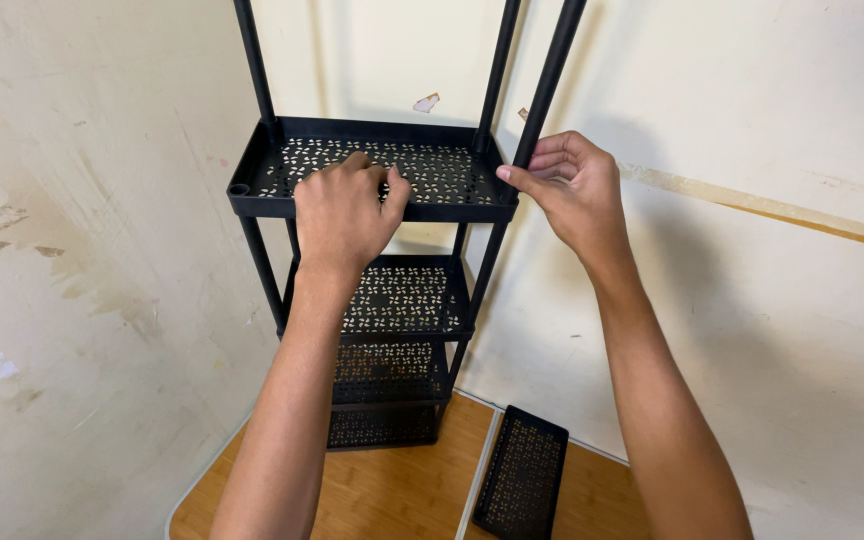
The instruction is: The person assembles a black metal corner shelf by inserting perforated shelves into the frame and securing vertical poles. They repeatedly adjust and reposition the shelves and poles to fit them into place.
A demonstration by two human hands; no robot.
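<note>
The black plastic shelf rack with perforated trays (382, 300) stands in the room corner, straight ahead of both hands, w/ at least 3 trays stacked one over another. Its top perforated black tray (432, 165) is at hand level. A loose black plastic pole (550, 75) sits at that tray's front right corner; its long axis runs nearly upright, leaning a little to the right as it rises out of view. Its foot meets the corner socket just beside the right fingers, but whether it's seated can't be told from here.

The right hand (574, 190) is the nearer one to the pole: thumb and fingers curled around its lower end in a closed pinch, touching it just above the tray corner. The left hand (340, 215) is curled over the tray's front rim, near the middle, fingers hooked over the edge onto the perforated surface, thumb on the front face, so mostly closed on the rim.

2 other upright poles rise from the back corners, 1 left (254, 65), 1 right (500, 65). The front left corner socket (240, 188) has no pole in it. A spare black perforated tray (522, 485) lies flat on the wooden floor (392, 490), below and right of the rack, well apart from both hands.
</note>
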